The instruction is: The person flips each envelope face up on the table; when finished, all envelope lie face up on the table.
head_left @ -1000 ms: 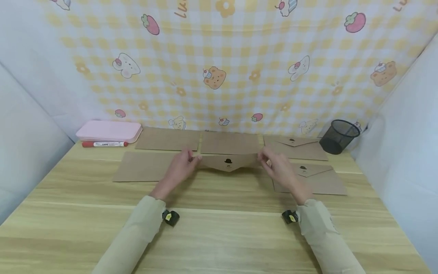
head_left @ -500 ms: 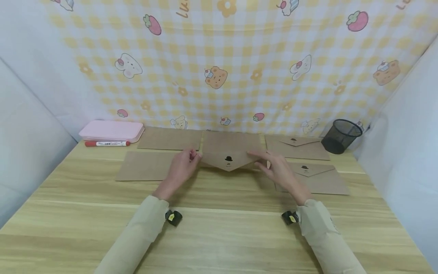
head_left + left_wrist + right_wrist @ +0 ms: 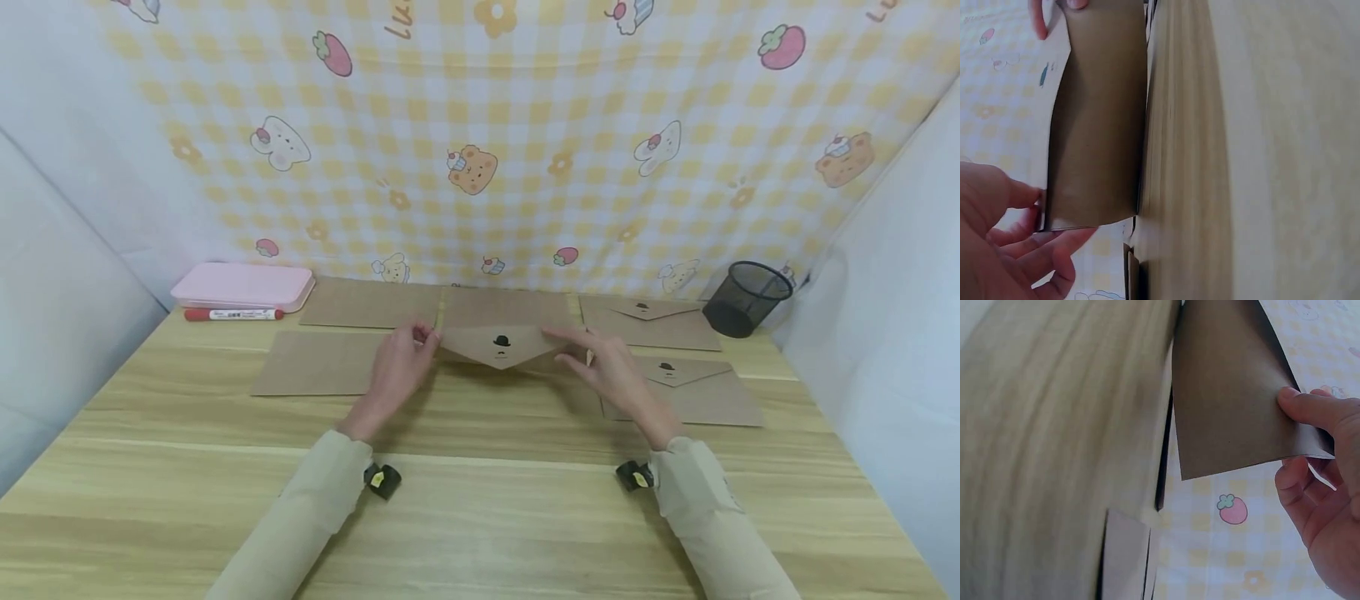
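Observation:
A brown kraft envelope (image 3: 477, 337) is held tilted up at the middle of the table, its pointed flap with a printed black hat facing me. At its left end my left hand (image 3: 397, 372) pinches the top corner. My right hand (image 3: 617, 375) holds the right end, index finger lying along the flap. In the right wrist view the thumb (image 3: 1304, 406) presses on the envelope's front face (image 3: 1225, 387), other fingers around its side edge. The left wrist view shows the flap standing away from the envelope body (image 3: 1107, 125).
Flat brown envelopes lie around: one at back left (image 3: 371, 303), one at left (image 3: 311, 364), one at back middle (image 3: 506, 307), two flap-up at right (image 3: 648, 325). A pink case (image 3: 243, 285), red marker (image 3: 234, 315) and black mesh pen cup (image 3: 742, 302) stand at the back.
The right hand has moved its grip inward, with the index finger now stretched over the flap. The flap faces me more fully and has risen slightly. The left hand keeps its pinch.

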Demonstrator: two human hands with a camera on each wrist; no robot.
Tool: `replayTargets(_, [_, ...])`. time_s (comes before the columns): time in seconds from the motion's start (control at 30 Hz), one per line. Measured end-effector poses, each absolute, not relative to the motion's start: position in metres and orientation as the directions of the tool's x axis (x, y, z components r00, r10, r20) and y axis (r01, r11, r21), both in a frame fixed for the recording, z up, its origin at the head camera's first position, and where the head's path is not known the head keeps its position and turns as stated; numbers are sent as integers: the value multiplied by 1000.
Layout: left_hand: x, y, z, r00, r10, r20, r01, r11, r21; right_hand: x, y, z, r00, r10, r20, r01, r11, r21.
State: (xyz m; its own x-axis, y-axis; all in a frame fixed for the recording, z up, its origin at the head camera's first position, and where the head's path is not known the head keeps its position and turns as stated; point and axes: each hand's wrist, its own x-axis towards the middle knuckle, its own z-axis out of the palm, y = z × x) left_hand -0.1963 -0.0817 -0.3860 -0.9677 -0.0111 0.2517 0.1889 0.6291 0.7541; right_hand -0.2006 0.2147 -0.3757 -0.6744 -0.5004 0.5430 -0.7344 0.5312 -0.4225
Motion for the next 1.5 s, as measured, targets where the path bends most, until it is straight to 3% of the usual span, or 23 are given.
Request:
replayTargets(0.43, [-194, -73, -386, -936, 17, 352, 303, 548, 780, -195, 215, -363, -591, -472, 654, -767, 579, -276])
replayTargets(0.63, [-193, -70, -386, -920, 36, 390, 344, 549, 762, -196, 216, -361, -598, -443, 668, -752, 597, -277])
replayTargets(0.9, [-192, -67, -388, -908, 139, 396, 378, 679, 629, -195, 216, -358, -634, -427, 645, -711, 649, -270])
replayTargets(1.1, [-190, -68, -395, -923, 257, 286, 381, 701, 602, -193, 214, -361, -649, -443, 619, -692, 681, -240])
replayTargets(1.23, [-189, -68, -398, -934, 254, 249, 356, 702, 617, -193, 213, -364, -660, -455, 598, -684, 694, -227])
replayTargets(1.5, [-188, -66, -396, -904, 301, 305, 425, 714, 556, -193, 213, -367, -668, -461, 584, -685, 688, -240])
